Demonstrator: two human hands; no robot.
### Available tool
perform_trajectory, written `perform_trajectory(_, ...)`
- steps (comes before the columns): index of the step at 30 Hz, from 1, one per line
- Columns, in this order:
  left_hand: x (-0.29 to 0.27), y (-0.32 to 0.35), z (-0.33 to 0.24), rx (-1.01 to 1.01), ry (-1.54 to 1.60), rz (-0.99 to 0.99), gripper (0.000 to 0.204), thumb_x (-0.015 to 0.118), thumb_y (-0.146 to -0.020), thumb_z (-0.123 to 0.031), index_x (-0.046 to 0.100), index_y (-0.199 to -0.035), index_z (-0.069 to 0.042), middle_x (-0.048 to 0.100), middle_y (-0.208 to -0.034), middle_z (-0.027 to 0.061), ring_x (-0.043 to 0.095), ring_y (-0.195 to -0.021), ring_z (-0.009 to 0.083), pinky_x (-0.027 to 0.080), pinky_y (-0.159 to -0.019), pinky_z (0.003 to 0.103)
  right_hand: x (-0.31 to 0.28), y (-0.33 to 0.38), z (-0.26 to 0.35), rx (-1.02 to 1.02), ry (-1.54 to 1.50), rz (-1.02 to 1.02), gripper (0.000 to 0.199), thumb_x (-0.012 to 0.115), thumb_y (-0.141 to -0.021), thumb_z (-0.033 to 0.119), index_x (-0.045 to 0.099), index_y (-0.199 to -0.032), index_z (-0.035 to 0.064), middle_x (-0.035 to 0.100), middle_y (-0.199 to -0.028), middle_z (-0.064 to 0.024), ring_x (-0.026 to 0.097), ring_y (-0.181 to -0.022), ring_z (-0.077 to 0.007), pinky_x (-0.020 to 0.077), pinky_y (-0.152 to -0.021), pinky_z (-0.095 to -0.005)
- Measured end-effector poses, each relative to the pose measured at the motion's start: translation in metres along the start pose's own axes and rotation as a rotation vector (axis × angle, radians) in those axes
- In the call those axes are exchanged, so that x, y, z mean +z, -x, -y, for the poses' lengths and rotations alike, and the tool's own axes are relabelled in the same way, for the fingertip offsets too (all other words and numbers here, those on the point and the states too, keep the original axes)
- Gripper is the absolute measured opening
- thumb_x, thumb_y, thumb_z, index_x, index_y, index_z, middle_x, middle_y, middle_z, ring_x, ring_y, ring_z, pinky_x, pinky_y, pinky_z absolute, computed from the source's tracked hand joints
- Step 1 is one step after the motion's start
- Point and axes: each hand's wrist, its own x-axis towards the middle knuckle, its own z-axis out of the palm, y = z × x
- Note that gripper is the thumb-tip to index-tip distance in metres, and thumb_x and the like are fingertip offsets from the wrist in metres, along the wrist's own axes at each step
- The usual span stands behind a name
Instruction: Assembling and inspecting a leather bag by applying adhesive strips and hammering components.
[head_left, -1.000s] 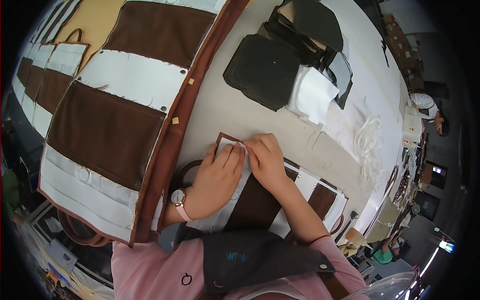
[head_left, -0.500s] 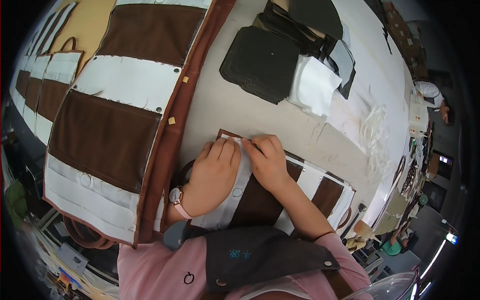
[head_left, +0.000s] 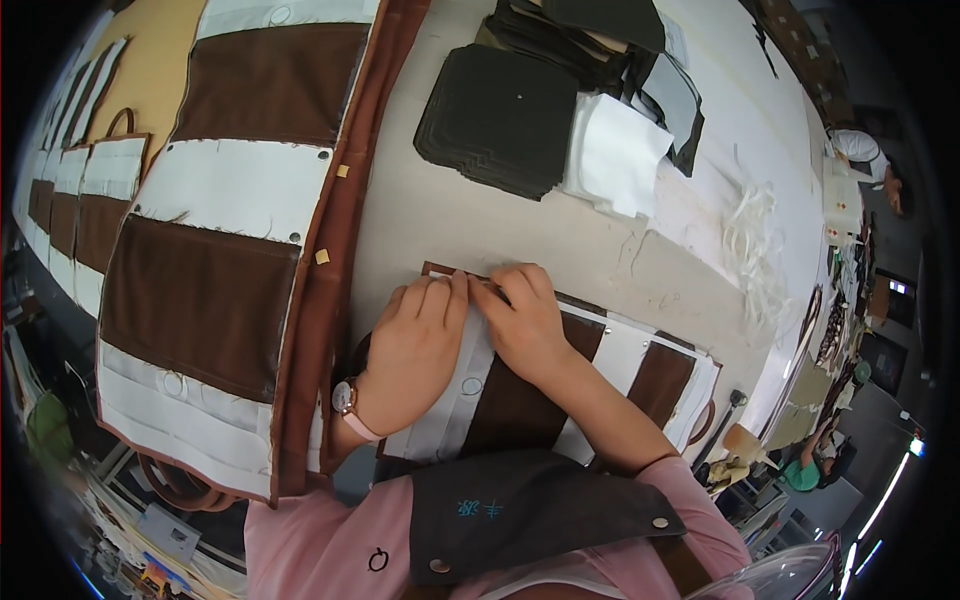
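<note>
On the head view I had both hands together at the top edge of a brown-and-white panel, which lay flat on the tabletop beneath the fingers and ran off to their right. The left hand was bent over the panel's upper left part, its fingers side by side and curled down, tips at the brown edging. The right hand came in just beside it, the fingers bunched and narrow, with their tips nearly touching the left ones at that same edge. I could not tell from my end whether either set was pinching the edging or only pressing on it. A pink-strapped watch sat on the left wrist, below those fingers.

Well to the left of the left fingers I had a larger brown-and-white piece, with a reddish-brown border down the side facing them. Beyond the right fingers stood a stack of dark pieces, white sheets touching its right side. Farther off to their right lay a tangle of white strips.
</note>
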Motion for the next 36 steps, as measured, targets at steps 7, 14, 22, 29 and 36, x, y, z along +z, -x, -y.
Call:
perform_trajectory(7, 0.003, -0.002, 0.000, 0.009, -0.024, 0.001, 0.052, 0.055, -0.080, -0.006, 0.057, -0.132, 0.002, 0.055, -0.102, 0.0113, 0.057, -0.099, 0.0276, 0.051, -0.086, 0.034, 0.001, 0.003, 0.000, 0.004, -0.002, -0.009, 0.027, 0.064, -0.075, 0.003, 0.068, -0.103, 0.0023, 0.056, -0.101, -0.0092, 0.054, -0.096, -0.0277, 0.0461, -0.082, -0.0398)
perform_trajectory(14, 0.002, -0.001, 0.000, 0.018, -0.098, -0.009, 0.044, 0.060, -0.080, -0.012, 0.063, -0.122, 0.002, 0.054, -0.097, 0.0081, 0.057, -0.099, 0.0228, 0.052, -0.083, 0.030, 0.004, 0.006, -0.001, 0.052, -0.053, -0.068, 0.034, 0.065, -0.072, 0.003, 0.068, -0.105, 0.0013, 0.057, -0.101, -0.0094, 0.055, -0.095, -0.0277, 0.0462, -0.082, -0.0386)
perform_trajectory(22, 0.001, -0.003, -0.001, -0.014, -0.056, 0.019, 0.050, 0.057, -0.080, -0.006, 0.059, -0.129, 0.003, 0.055, -0.102, 0.0103, 0.058, -0.100, 0.0263, 0.052, -0.081, 0.032, 0.000, 0.004, 0.001, 0.018, -0.010, -0.021, 0.031, 0.064, -0.074, 0.005, 0.068, -0.105, 0.0013, 0.057, -0.101, -0.0086, 0.054, -0.096, -0.0269, 0.0457, -0.082, -0.0384)
perform_trajectory(29, 0.008, -0.002, -0.002, 0.014, -0.116, -0.017, 0.048, 0.062, -0.085, -0.013, 0.059, -0.130, 0.002, 0.057, -0.115, 0.0121, 0.057, -0.105, 0.0270, 0.049, -0.089, 0.038, 0.000, 0.012, -0.005, 0.183, -0.135, -0.097, 0.027, 0.067, -0.077, -0.002, 0.065, -0.104, 0.0024, 0.058, -0.101, -0.0119, 0.055, -0.092, -0.0316, 0.0457, -0.081, -0.0422)
perform_trajectory(36, 0.011, 0.003, -0.001, 0.041, -0.039, 0.005, 0.052, 0.067, -0.085, -0.021, 0.058, -0.132, -0.001, 0.056, -0.129, 0.0162, 0.054, -0.117, 0.0307, 0.044, -0.098, 0.043, -0.017, -0.004, 0.002, 0.407, -0.171, 0.032, 0.016, 0.065, -0.081, -0.002, 0.060, -0.096, 0.0011, 0.059, -0.100, -0.0154, 0.057, -0.091, -0.0361, 0.0471, -0.080, -0.0453)
